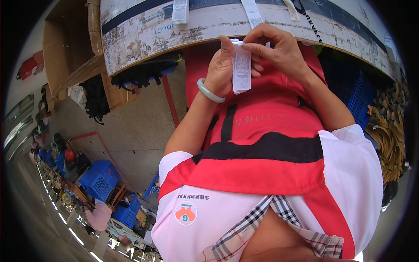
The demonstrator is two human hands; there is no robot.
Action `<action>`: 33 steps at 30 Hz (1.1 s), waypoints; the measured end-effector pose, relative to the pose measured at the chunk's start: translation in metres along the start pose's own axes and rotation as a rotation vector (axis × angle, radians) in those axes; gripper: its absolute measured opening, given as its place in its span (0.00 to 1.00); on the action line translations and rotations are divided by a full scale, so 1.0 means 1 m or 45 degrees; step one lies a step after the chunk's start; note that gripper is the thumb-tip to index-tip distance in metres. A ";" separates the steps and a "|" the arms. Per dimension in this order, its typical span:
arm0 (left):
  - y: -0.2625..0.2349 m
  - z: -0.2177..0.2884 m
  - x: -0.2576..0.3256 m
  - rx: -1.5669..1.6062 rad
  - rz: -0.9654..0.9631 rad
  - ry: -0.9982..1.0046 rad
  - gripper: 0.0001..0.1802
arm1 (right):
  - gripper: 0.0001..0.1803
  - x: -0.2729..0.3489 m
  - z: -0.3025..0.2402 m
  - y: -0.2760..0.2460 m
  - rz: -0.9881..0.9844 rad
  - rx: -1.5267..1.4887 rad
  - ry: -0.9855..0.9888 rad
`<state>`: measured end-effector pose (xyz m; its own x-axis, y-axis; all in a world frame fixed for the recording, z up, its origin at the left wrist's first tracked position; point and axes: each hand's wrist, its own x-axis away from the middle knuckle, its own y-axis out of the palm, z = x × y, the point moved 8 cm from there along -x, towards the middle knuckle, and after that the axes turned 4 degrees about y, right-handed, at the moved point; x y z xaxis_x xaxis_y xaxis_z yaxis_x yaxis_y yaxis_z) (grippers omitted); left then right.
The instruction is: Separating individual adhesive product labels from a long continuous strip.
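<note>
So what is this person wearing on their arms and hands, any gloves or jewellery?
No gloves: both hands are bare. The left hand has a smooth, pale green bangle around its wrist. The right hand shows no ring or band that I can make out. Both forearms are uncovered; short white sleeves trimmed with red and black bands end above the elbows.

Left hand [221, 65], pale green bangle [210, 91] on wrist, backed small stack of white printed labels [241, 70]. Right hand [279, 50] pinched stack's top edge. Both held over red apron [262, 122]. Worn taped desk [196, 26] edge just beyond, more white labels [180, 11] lying on it. Blue crates [99, 178] on floor, far left.
</note>
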<state>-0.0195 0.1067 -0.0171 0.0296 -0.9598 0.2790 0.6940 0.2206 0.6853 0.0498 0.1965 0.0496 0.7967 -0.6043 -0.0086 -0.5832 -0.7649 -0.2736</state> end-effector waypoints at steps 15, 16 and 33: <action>-0.006 -0.006 0.006 0.067 0.217 -0.039 0.08 | 0.25 0.022 -0.014 0.028 -0.054 0.632 -0.344; -0.008 -0.005 0.007 0.062 0.245 -0.035 0.08 | 0.28 0.023 -0.010 0.029 -0.093 0.568 -0.268; 0.013 -0.006 0.011 -0.324 -0.086 -0.056 0.05 | 0.06 0.000 0.016 0.007 -0.265 -0.167 0.152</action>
<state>-0.0064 0.0983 -0.0093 -0.0505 -0.9611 0.2714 0.8519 0.1004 0.5140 0.0481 0.1951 0.0329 0.8818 -0.4468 0.1507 -0.4303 -0.8932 -0.1303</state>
